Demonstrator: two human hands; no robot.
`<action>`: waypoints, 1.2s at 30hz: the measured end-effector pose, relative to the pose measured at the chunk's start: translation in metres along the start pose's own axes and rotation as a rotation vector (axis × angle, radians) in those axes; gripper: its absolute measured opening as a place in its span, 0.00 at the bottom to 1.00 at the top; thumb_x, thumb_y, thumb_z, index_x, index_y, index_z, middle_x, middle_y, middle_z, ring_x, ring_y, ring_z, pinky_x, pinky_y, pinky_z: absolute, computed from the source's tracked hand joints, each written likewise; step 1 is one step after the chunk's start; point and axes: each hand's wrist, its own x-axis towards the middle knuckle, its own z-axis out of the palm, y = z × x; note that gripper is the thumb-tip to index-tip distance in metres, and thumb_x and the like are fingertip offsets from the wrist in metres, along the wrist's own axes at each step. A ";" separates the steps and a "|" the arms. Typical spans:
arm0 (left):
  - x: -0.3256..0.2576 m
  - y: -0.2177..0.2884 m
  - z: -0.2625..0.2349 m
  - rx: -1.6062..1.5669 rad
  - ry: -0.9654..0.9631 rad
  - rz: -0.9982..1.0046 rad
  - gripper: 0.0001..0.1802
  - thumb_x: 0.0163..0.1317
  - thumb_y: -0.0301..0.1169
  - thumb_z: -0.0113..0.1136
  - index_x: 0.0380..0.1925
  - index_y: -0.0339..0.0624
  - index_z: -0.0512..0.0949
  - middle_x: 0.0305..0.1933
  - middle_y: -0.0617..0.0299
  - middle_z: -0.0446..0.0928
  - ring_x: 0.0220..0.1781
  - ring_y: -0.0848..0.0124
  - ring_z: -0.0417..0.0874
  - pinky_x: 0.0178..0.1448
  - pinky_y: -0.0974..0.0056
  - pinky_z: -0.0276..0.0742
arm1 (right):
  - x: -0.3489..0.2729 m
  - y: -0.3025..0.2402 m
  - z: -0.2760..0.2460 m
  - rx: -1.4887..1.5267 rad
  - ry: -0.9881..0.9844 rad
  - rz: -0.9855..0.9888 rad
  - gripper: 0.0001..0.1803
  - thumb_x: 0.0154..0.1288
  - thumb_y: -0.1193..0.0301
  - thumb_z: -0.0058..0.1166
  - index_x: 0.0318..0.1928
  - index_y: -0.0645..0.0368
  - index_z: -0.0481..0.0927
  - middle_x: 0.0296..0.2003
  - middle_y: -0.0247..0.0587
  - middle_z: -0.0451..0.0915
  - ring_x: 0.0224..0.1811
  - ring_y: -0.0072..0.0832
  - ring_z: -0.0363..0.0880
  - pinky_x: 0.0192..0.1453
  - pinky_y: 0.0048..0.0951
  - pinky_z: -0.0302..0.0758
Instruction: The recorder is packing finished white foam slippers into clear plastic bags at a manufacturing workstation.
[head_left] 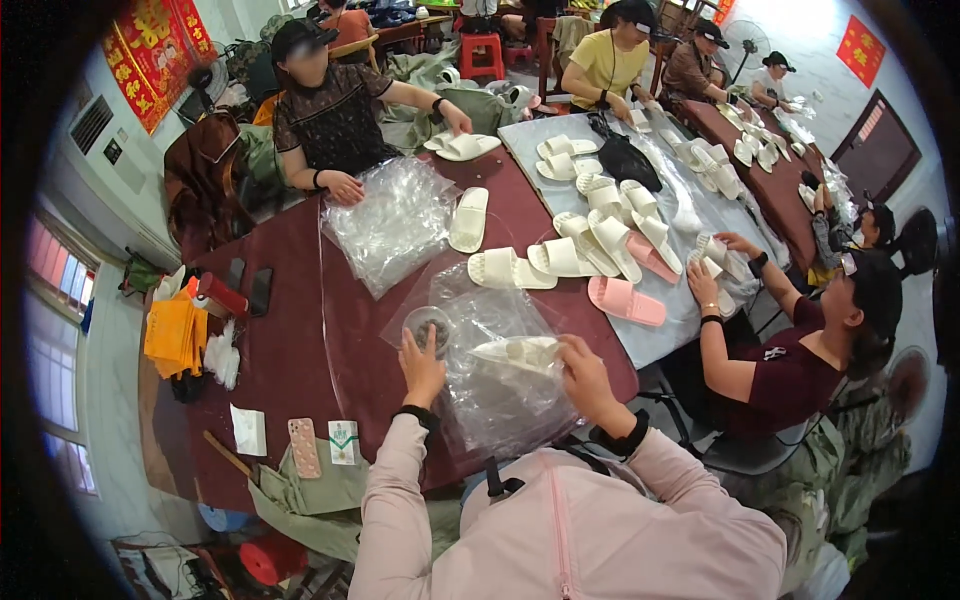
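Note:
My left hand [420, 365] pinches the edge of a clear plastic bag [490, 395] lying on the dark red table [290, 350]. My right hand [585, 380] grips a white slipper [520, 350] that sits inside or at the mouth of that bag. A roll of clear tape [428, 325] lies just beyond my left hand. More white slippers [540, 262] lie a little farther out, and a pink slipper [626, 301] lies to the right.
A pile of clear bags [395, 222] lies ahead. Other people sit around the tables handling slippers; one at the right [800, 350] reaches over a grey sheet [660, 340]. Phones [303, 447], yellow cloth [175, 335] and a red bottle [222, 295] lie at the left.

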 end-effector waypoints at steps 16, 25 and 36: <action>-0.144 0.035 0.065 0.091 -0.467 0.268 0.31 0.55 0.43 0.54 0.60 0.55 0.59 0.66 0.43 0.48 0.58 0.50 0.63 0.56 0.51 0.64 | -0.023 0.016 -0.035 0.483 0.531 0.328 0.17 0.52 0.87 0.38 0.43 0.67 0.70 0.40 0.40 0.73 0.45 0.25 0.69 0.52 0.22 0.63; -0.181 0.037 0.066 0.031 -0.193 0.157 0.32 0.54 0.39 0.55 0.60 0.55 0.60 0.66 0.43 0.47 0.59 0.47 0.61 0.57 0.49 0.62 | -0.013 0.011 -0.051 0.759 0.426 0.172 0.12 0.61 0.78 0.42 0.45 0.64 0.71 0.39 0.37 0.73 0.42 0.23 0.70 0.47 0.24 0.68; -0.240 0.096 0.076 -0.047 0.038 -0.126 0.34 0.52 0.31 0.50 0.62 0.49 0.56 0.66 0.42 0.46 0.64 0.43 0.52 0.63 0.46 0.50 | -0.050 -0.030 -0.067 1.173 -0.072 0.037 0.13 0.60 0.70 0.47 0.44 0.65 0.69 0.43 0.45 0.74 0.41 0.27 0.74 0.46 0.26 0.71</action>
